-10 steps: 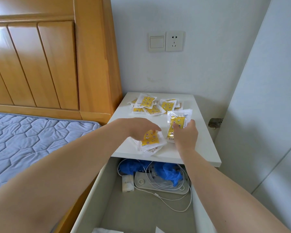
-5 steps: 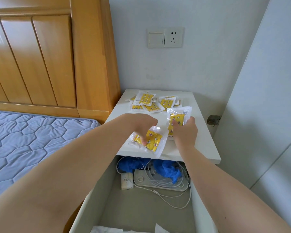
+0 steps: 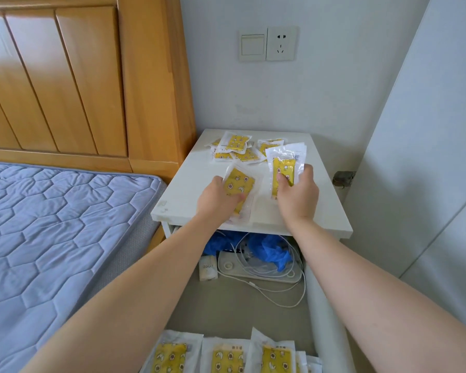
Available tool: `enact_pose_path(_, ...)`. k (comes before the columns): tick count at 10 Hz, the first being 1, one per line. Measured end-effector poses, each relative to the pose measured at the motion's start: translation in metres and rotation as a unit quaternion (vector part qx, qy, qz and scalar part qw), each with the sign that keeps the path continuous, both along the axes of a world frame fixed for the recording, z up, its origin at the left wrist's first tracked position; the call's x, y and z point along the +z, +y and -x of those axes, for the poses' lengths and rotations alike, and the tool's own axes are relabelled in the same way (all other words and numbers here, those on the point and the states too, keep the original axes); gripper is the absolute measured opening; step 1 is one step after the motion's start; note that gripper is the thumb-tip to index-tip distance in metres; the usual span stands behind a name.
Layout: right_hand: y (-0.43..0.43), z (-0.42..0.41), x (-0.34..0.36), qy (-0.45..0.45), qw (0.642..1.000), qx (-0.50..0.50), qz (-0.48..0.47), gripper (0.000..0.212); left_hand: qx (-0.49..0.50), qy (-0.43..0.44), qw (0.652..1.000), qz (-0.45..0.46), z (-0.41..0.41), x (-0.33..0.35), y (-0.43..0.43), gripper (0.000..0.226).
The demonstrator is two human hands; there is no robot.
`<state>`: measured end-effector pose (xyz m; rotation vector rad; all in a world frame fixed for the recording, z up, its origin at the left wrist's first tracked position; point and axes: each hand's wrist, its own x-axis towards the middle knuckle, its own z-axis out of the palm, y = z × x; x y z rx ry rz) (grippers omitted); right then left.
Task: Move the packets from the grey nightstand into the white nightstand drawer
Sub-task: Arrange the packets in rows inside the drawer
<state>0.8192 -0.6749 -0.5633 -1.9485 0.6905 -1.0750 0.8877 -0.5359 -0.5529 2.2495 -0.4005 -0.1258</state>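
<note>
Beside the quilted blue mattress (image 3: 51, 238) and the wooden headboard (image 3: 65, 76), a white nightstand top (image 3: 189, 189) is seen above its pulled-out drawer (image 3: 326, 305). At the drawer's back, a flat white device (image 3: 258, 275), looped cables (image 3: 277, 294) and crumpled blue plastic (image 3: 269, 249) are stored; along its near edge a row of stowed packets (image 3: 226, 356) is already laid. A loose heap of packets (image 3: 237, 149) is left at the rear of the top. The left hand (image 3: 218, 200) is closed on a flat packet (image 3: 240, 184) near the front edge, thumb laid across its yellow face. The right hand (image 3: 297, 195) is wrapped round an upright bundle (image 3: 284, 165) of several packets, thumb in front, fingers behind. The packets are judged to be light, thin and limp, with slick clear wrappers that may slide over one another, so a stack is best pinched across its padded yellow middle, not by the flimsy sealed margins. About half the transfer is judged to be outstanding.
</note>
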Motion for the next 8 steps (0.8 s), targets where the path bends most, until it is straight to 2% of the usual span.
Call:
enact_pose_path(1,0.021,0.031,-0.016,-0.028,0.998,0.044,0.026,0.026,-0.022,-0.029,0.992,0.117,0.036,-0.011,0.025,0.024)
enact_pose_path(2,0.041,0.067,-0.036,-0.064,0.996,0.064,0.027,0.026,-0.102,-0.065,0.984,0.131,0.066,-0.041,0.059,0.023)
enact_pose_path(3,0.055,0.096,-0.061,-0.05,0.981,0.118,0.144,0.025,-0.132,-0.027,0.991,-0.022,0.072,-0.083,0.081,0.018)
enact_pose_path(4,0.062,0.11,-0.092,0.079,0.961,0.208,0.163,0.026,-0.067,0.119,0.977,-0.165,0.06,-0.111,0.084,0.021)
enact_pose_path(5,0.07,0.098,-0.109,0.235,0.951,0.19,0.068,0.02,-0.021,0.188,0.953,-0.237,0.049,-0.131,0.086,0.034)
enact_pose_path(6,0.079,0.071,-0.127,0.302,0.926,0.146,-0.172,0.008,-0.005,0.192,0.937,-0.292,0.045,-0.143,0.088,0.036)
enact_pose_path(7,0.089,0.05,-0.147,0.283,0.844,0.083,-0.448,0.006,-0.15,0.12,0.865,-0.464,0.044,-0.15,0.088,0.032)
enact_pose_path(8,0.091,0.045,-0.17,0.313,0.802,0.066,-0.505,0.018,-0.079,0.13,0.878,-0.454,0.04,-0.162,0.089,0.04)
